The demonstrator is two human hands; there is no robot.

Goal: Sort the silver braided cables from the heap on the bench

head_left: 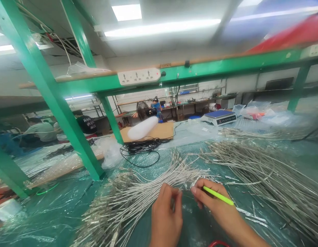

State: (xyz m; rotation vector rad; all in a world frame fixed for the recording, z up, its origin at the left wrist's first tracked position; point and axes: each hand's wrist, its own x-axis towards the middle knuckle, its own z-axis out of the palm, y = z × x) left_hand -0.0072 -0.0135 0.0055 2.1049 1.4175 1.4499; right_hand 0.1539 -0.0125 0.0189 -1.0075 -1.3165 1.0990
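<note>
My left hand [166,214] is low in the middle, fingers curled in a pinch on a thin silver cable end [179,189]. Close beside it, my right hand [214,202] is closed around a bright green stick-like tool [218,196] that lies across its fingers, and its fingertips touch the same cable end. Both hands rest over a fanned bundle of grey metal-tipped cables [138,192] lying on the plastic-covered green table [53,212].
A second large heap of cables [267,171] spreads at right. Green frame posts [61,113] rise at left, a power strip [138,76] on the crossbar. A black cord coil [142,146], cardboard, a white roll and a scale [220,117] lie beyond. People sit far left.
</note>
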